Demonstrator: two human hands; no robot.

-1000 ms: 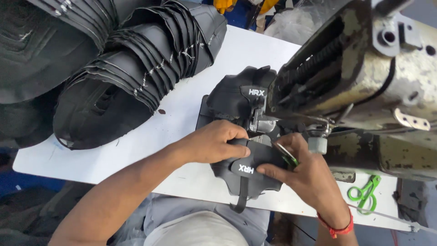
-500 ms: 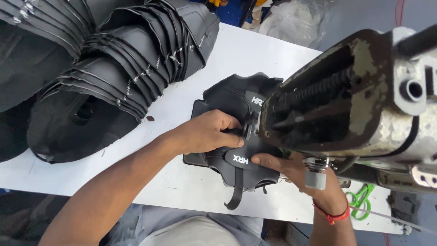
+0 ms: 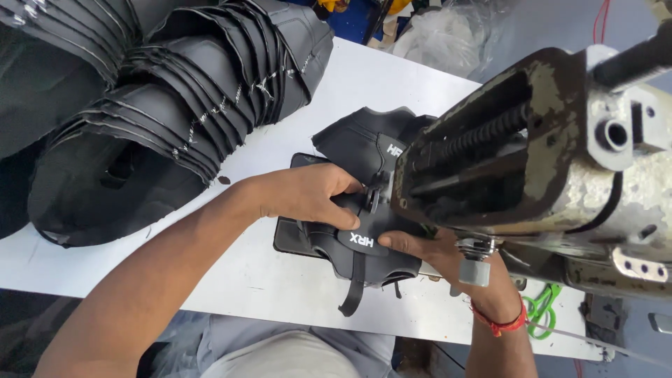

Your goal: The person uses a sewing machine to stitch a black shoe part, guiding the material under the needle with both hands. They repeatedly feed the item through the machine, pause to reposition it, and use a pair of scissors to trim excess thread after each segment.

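Head view, looking straight down on a white table (image 3: 280, 280). Nearest me, at the table's near edge, I see two bare forearms reaching in. The left hand (image 3: 304, 196) lies palm down on a black shoe upper (image 3: 350, 238), its fingers curled and pressing the piece flat just beside the needle area. The right hand (image 3: 427, 248) comes in under the head of the sewing machine (image 3: 546, 168); its fingers pinch the near edge of the shoe upper, though the machine hides part of them. A red thread band (image 3: 500, 323) circles that wrist, and green snips (image 3: 539, 308) lie near the right end of the near edge.

To do this well, I judge both hands should keep the piece flat and taut, feed it evenly, and stay clear of the needle.

Farther off, toward the far left corner, stacked black shoe pieces (image 3: 175, 112) lie in long fanned rows, well apart from the hands.
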